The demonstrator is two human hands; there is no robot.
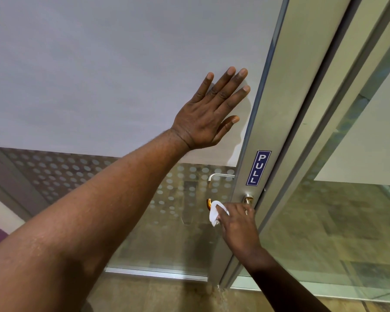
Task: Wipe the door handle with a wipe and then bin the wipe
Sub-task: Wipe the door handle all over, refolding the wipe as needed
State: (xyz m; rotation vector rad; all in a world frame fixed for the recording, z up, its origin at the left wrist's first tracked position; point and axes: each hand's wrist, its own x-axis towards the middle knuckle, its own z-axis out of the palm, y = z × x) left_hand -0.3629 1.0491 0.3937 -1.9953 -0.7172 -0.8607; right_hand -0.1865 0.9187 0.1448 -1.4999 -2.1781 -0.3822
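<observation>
My left hand lies flat with its fingers spread on the frosted panel of a glass door. Lower down, my right hand is closed around a crumpled white wipe, pressing it onto the metal lever door handle. Only the handle's curved tip shows left of the wipe; the rest is hidden under my fingers. Its round base sits on the aluminium door frame.
A blue PULL sticker is stuck on the frame just above the handle. A second handle shows through the dotted glass on the far side. A fixed glass panel stands to the right, over a tiled floor.
</observation>
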